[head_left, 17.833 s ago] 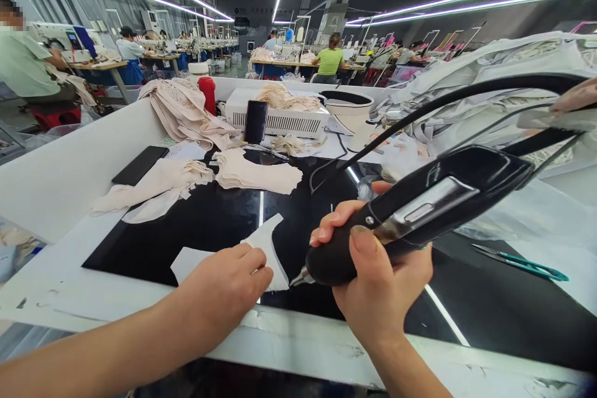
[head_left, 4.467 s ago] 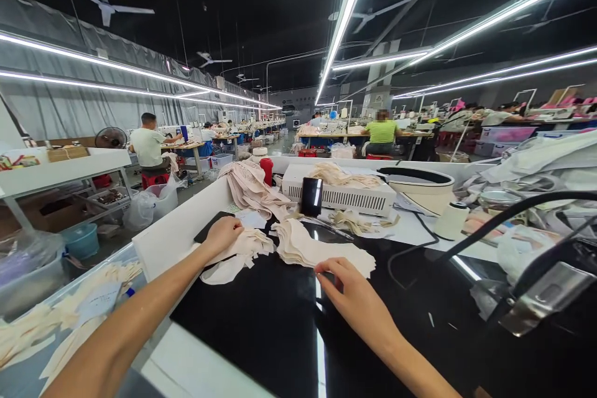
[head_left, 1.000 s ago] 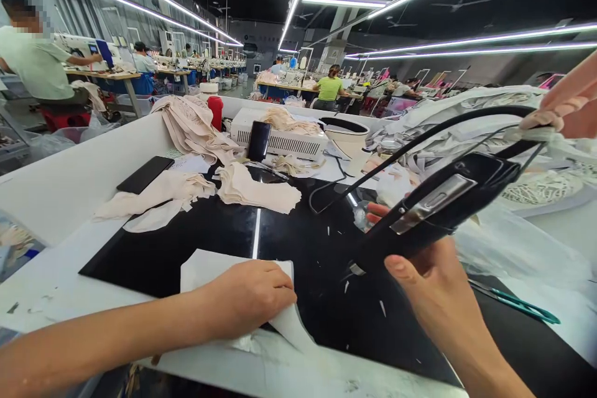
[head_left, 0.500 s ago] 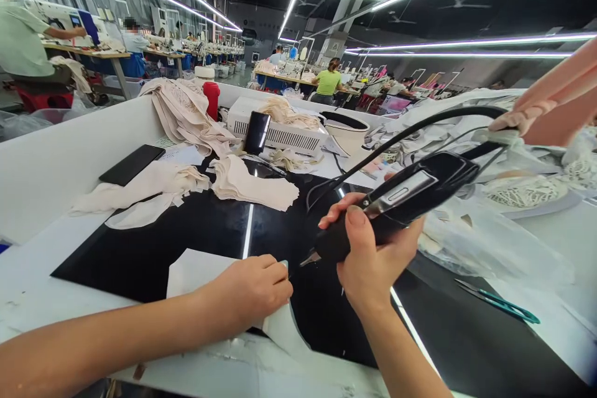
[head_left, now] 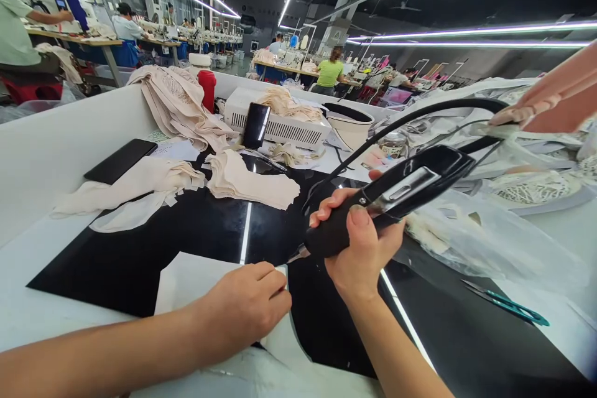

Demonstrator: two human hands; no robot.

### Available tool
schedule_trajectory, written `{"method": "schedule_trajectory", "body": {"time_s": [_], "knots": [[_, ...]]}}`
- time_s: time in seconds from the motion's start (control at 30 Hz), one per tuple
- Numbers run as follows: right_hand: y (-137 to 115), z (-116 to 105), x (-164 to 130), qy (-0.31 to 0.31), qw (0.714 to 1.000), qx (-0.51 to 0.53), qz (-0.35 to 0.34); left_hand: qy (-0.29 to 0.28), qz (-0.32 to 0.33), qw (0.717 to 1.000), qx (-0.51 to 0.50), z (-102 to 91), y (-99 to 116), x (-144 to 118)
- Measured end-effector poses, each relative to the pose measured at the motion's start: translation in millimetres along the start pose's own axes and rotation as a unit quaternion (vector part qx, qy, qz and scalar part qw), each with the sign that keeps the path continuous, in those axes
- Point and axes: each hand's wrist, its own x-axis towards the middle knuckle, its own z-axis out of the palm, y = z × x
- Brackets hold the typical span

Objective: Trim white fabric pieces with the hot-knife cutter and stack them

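My right hand (head_left: 361, 242) is wrapped round a black corded hand tool (head_left: 392, 202) with a silver lever on its side. The tool's narrow metal tip (head_left: 298, 254) points down and left, close by the fingertips of my left hand (head_left: 254, 301). Those left fingers are closed on the edge of a white fabric piece (head_left: 186, 280), which lies under the hand and forearm on a glossy black board (head_left: 224, 233). Whether the tip touches the fabric I cannot tell.
Stacked cream fabric pieces (head_left: 252, 180) lie behind my hands, beside a phone (head_left: 121, 160). A second phone (head_left: 256, 125) leans on a white vented box (head_left: 284, 127). Teal-handled scissors (head_left: 506, 303) and a plastic bag (head_left: 485, 236) are at right. Co-workers sit farther back.
The tool in my right hand has come down and left, so its tip is nearer my left fingertips. My left hand keeps its hold on the fabric. The camera view has shifted slightly.
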Motion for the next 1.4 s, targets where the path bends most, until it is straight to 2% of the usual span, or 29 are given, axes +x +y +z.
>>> {"method": "schedule_trajectory", "body": {"time_s": [0.23, 0.47, 0.67, 0.87, 1.23, 1.4], "knots": [[-6.1, -2.5, 0.7, -0.035, 0.999, -0.007, 0.003, -0.002, -0.006, 1.0, 0.007, -0.9, 0.5, -0.6], [-5.2, -1.0, -2.7, -0.044, 0.999, -0.008, 0.019, 0.015, -0.013, 1.0, -0.001, -0.7, 0.9, -0.9], [-3.8, 1.0, -5.6, -0.037, 0.999, 0.003, 0.0, 0.016, -0.04, 0.999, -0.014, -1.8, 1.6, -2.6], [-1.7, 0.7, -6.9, -0.036, 0.999, -0.004, -0.011, 0.058, -0.025, 0.998, 0.031, -1.8, 4.0, -5.0], [1.7, -1.9, -6.8, -0.048, 0.998, 0.028, -0.033, 0.101, -0.021, 0.992, 0.071, -1.1, 6.4, -2.0], [2.3, -1.6, -6.3, -0.049, 0.998, 0.023, -0.041, 0.076, -0.013, 0.995, 0.062, 2.1, 5.4, -4.4]]}}
